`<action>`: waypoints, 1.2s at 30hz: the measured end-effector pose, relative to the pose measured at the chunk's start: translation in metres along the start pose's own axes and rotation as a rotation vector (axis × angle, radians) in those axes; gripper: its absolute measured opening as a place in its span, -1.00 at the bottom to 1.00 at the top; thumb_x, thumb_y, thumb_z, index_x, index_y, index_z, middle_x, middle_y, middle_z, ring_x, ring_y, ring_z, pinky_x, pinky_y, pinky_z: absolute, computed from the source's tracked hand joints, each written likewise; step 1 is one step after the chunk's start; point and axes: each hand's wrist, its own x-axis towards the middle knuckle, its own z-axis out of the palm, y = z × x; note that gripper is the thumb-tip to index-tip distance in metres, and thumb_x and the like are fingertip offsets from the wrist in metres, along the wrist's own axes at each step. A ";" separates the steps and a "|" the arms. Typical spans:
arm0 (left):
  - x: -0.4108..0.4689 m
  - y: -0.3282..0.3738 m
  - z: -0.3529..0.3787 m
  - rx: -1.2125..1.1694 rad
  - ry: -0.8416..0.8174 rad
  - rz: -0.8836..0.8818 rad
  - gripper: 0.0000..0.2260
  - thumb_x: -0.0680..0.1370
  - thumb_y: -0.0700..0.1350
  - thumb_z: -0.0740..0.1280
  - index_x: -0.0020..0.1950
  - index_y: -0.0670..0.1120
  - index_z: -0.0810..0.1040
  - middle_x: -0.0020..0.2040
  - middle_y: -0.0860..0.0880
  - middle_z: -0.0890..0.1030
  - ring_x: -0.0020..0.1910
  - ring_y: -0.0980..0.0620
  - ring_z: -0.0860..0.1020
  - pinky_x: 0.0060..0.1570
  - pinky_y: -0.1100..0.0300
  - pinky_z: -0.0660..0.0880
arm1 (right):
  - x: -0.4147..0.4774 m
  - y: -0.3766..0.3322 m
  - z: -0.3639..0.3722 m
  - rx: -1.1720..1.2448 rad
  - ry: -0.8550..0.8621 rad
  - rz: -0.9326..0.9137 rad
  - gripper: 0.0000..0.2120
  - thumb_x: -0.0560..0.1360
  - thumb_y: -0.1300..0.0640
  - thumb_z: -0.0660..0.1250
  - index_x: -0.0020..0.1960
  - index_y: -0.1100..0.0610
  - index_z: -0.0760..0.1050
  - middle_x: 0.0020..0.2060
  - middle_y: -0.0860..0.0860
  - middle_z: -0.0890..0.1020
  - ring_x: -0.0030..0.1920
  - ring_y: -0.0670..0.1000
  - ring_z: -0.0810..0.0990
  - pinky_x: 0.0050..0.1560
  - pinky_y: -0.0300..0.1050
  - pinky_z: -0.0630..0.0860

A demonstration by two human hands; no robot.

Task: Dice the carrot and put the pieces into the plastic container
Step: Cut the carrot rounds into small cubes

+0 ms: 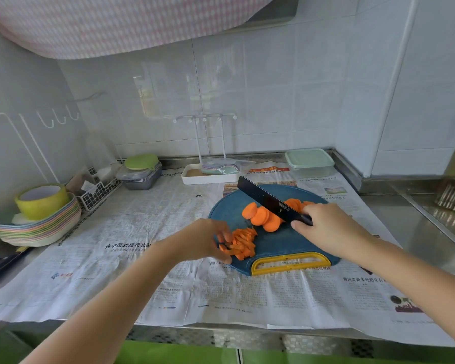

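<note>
A blue cutting board (273, 243) with a yellow handle lies on newspaper. Round carrot slices (260, 216) overlap in a row at its middle, and more slices (294, 204) show behind the blade. A pile of carrot strips (243, 244) sits at the board's left edge. My left hand (202, 241) curls around that pile, fingertips touching the strips. My right hand (326, 227) grips the handle of a black knife (265, 199), whose blade slants up and left above the slices. The plastic container (310, 162), clear with a pale green lid on, stands at the back right.
A stack of pastel plates (37, 229) with a roll of yellow tape on top sits far left. Behind the board stand a wire basket (100, 193), lidded grey tubs (141, 174) and a white tray (208, 177) with a rack. The counter's front edge is near me.
</note>
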 end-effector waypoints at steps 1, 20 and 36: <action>0.000 -0.003 0.002 -0.002 -0.001 -0.008 -0.66 0.36 0.02 0.54 0.07 0.01 0.55 -0.07 0.12 0.57 -0.09 0.12 0.57 -0.04 0.21 0.53 | 0.000 0.000 0.001 0.003 0.001 0.001 -0.68 0.56 0.00 0.28 -0.30 0.14 0.38 -0.34 0.01 0.46 -0.40 -0.08 0.40 -0.41 -0.20 0.26; 0.011 -0.029 -0.009 -0.074 -0.002 -0.031 -0.88 0.45 -0.04 0.47 -0.08 -0.04 0.61 -0.20 0.12 0.62 -0.26 0.26 0.54 -0.27 0.49 0.41 | 0.002 0.001 0.005 0.005 -0.020 0.042 -0.72 0.57 -0.01 0.28 -0.24 0.14 0.44 -0.34 -0.01 0.46 -0.41 -0.10 0.40 -0.44 -0.25 0.21; 0.007 -0.010 0.019 0.016 0.144 0.303 -0.51 0.39 -0.04 0.51 0.24 0.17 0.41 0.14 0.19 0.36 0.09 0.22 0.37 -0.02 0.53 0.33 | 0.003 -0.003 0.010 -0.037 -0.018 0.063 -0.67 0.56 -0.03 0.28 -0.30 0.10 0.36 -0.38 -0.03 0.43 -0.41 -0.11 0.38 -0.44 -0.23 0.20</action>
